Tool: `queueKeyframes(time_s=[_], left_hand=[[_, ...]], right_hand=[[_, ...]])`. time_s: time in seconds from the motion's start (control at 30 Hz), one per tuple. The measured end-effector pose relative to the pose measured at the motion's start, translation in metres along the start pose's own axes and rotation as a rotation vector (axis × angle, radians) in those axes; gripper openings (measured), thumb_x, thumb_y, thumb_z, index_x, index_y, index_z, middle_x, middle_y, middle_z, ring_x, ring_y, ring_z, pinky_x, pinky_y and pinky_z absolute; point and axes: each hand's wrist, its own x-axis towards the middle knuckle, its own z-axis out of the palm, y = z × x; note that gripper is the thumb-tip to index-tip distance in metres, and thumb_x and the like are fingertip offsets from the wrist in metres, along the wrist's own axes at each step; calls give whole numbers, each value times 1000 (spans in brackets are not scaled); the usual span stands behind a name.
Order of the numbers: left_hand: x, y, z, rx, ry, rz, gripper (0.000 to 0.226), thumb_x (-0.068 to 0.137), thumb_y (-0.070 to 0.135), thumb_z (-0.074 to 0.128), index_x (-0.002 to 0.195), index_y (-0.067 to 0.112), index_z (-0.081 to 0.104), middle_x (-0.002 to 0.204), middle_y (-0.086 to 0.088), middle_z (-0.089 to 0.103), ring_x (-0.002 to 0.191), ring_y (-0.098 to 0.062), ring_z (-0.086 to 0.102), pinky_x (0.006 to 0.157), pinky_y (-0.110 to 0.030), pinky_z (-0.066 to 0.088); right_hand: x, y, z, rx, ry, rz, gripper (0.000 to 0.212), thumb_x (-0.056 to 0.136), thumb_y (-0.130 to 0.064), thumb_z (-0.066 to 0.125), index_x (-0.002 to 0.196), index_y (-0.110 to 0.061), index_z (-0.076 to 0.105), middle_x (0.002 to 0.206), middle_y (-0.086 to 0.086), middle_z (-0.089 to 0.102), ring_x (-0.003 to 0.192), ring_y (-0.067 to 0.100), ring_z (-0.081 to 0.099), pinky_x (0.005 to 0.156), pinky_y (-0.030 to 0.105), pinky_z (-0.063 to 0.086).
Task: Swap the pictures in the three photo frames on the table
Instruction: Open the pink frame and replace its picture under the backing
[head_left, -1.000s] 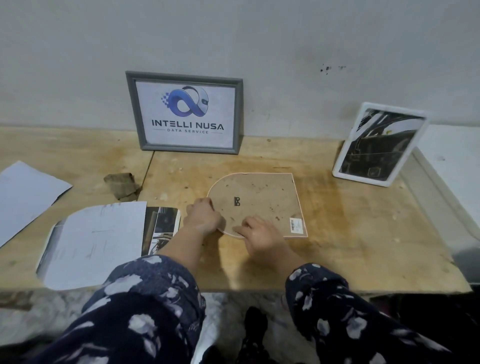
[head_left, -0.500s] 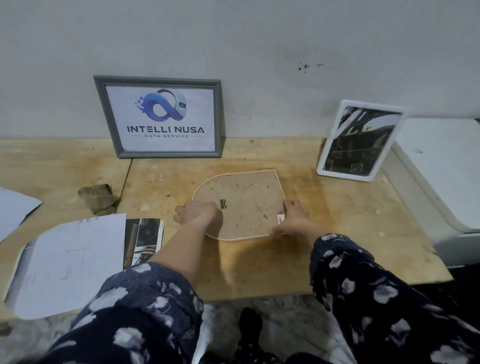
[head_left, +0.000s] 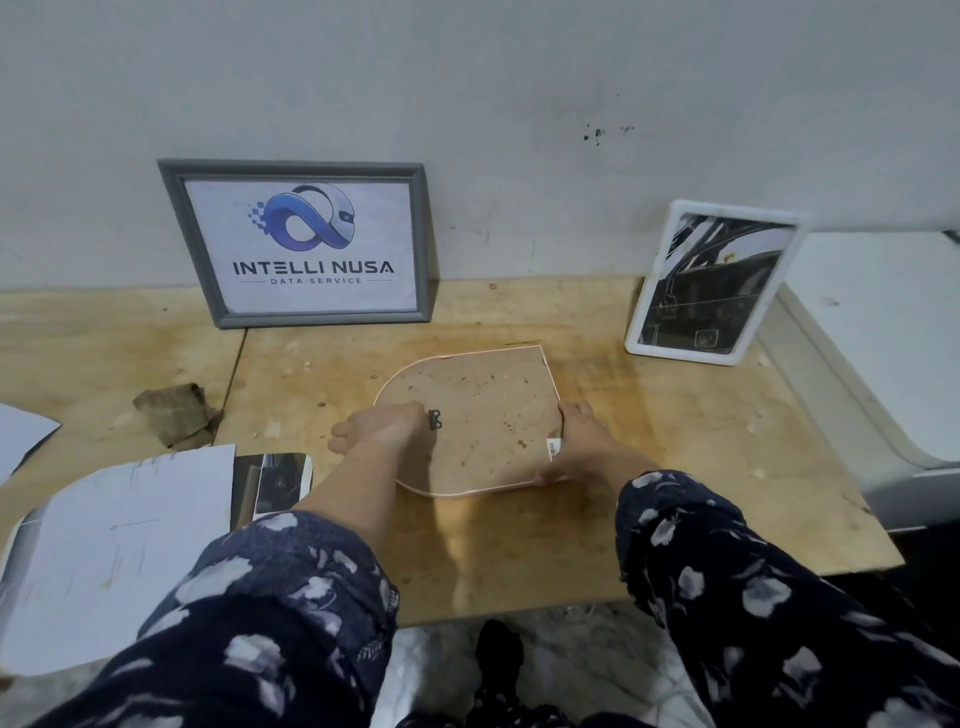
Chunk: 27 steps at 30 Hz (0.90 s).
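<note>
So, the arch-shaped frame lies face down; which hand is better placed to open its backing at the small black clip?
Probably the left hand: its fingers already rest right beside the black clip on the arch-shaped frame. The right hand grips the frame's right edge, better suited for steadying it.

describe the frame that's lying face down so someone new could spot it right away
Start at the wooden table against the grey wall and look to its middle, in front of the two upright frames. There the arched frame lies flat with its brown backing up, the left hand on it and the right hand at its straight edge. Unlike the grey frame and white frame, it shows no picture and has one rounded end.
</note>
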Motion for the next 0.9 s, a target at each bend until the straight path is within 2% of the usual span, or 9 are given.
queueKeyframes(time_s=[0.2, 0.33, 0.43, 0.5, 0.63, 0.8, 0.9], left_hand=[[5, 1, 1, -57, -45, 2, 64, 86, 36, 52, 135, -1, 37, 124, -20, 35, 117, -34, 40, 101, -40, 44], [-6, 16, 7, -71, -133, 25, 74, 85, 39, 55, 141, 3, 24, 141, -19, 17, 122, -35, 40, 103, -35, 40], [-9, 23, 14, -55, -61, 121, 75, 77, 45, 49, 139, 5, 36, 144, -17, 31, 125, -36, 39, 99, -38, 38], [-9, 21, 17, -54, 20, 145, 78, 75, 46, 50, 140, 5, 35, 141, -15, 36, 129, -34, 34, 103, -43, 34], [-11, 1, 24, 50, 135, 100, 75, 82, 41, 58, 139, 2, 31, 135, -11, 26, 124, -32, 30, 102, -44, 29], [-10, -13, 30, 84, 149, 116, 82, 84, 42, 58, 144, 0, 24, 140, -11, 24, 126, -32, 29, 103, -44, 28], [-10, -15, 30, 83, 139, 126, 78, 83, 39, 57, 143, 0, 25, 140, -10, 22, 125, -32, 28, 103, -44, 29]], right_hand=[[5, 1, -3, -15, -25, -4, 119, 58, -27, 90, 150, -12, 15, 150, 5, 23, 136, 29, 28, 112, 42, 32], [6, -3, -2, -60, -21, 2, 119, 56, -30, 91, 148, -13, 18, 147, 7, 25, 134, 30, 30, 110, 43, 34], [5, -4, -1, -65, -16, 7, 118, 56, -30, 91, 148, -13, 19, 147, 7, 27, 133, 30, 31, 110, 43, 34], [6, -3, -2, -63, -13, 5, 118, 56, -30, 91, 148, -13, 19, 146, 7, 27, 133, 30, 31, 110, 43, 34], [5, -3, -2, -68, -15, -1, 116, 55, -31, 91, 146, -13, 21, 145, 7, 27, 132, 31, 32, 110, 44, 34], [4, -4, -3, -57, -18, -6, 113, 57, -28, 91, 145, -12, 22, 145, 7, 27, 132, 31, 32, 110, 44, 34], [3, -3, -4, -53, -20, -2, 114, 57, -28, 91, 146, -12, 22, 146, 8, 26, 133, 32, 31, 110, 44, 33]])
